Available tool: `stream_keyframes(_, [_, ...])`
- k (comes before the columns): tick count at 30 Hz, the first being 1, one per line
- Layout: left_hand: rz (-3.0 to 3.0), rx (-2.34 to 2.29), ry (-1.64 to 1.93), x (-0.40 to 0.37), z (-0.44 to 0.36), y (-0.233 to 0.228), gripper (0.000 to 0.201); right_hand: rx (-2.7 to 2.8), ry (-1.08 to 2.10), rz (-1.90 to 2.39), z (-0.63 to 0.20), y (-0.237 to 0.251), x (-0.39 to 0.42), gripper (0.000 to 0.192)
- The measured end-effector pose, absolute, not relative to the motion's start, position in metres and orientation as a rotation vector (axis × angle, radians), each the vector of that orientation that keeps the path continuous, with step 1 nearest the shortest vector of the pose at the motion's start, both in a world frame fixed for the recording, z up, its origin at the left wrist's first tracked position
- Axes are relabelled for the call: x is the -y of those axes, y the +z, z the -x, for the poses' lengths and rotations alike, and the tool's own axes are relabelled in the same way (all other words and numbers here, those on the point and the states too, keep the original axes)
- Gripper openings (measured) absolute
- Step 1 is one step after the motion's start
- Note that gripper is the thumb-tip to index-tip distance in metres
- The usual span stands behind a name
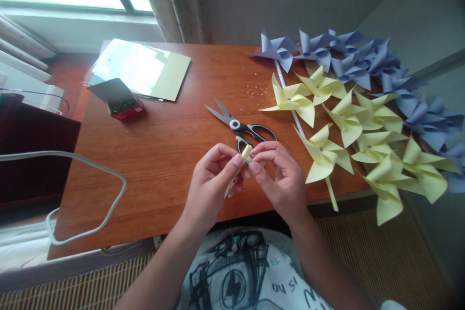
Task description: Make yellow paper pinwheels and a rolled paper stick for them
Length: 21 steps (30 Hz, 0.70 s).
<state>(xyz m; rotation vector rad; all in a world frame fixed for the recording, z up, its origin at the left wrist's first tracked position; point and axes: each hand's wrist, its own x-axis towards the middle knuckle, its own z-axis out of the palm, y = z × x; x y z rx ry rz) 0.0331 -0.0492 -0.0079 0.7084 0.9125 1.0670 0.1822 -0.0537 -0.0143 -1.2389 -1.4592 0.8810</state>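
My left hand and my right hand meet over the near edge of a wooden table. Together they pinch a small pale yellow rolled paper stick, its top end poking up between my fingertips. Just behind my hands lie black-handled scissors, blades open and pointing left. To the right, several yellow paper pinwheels are spread on the table, with several blue pinwheels behind them.
A yellow sheet of paper lies at the back left, with a small open red box in front of it. A white cable loops at the left edge. Tiny scraps dot the table's middle.
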Motion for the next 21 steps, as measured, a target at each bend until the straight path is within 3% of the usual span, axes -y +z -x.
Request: stream_keyframes(21, [-0.629, -0.806, 1.090, 0.0550, -0.0326, -0.0080, 0.012, 1.355, 1.021, 1.298, -0.1759, -0.0065, 0.0505, 0.019])
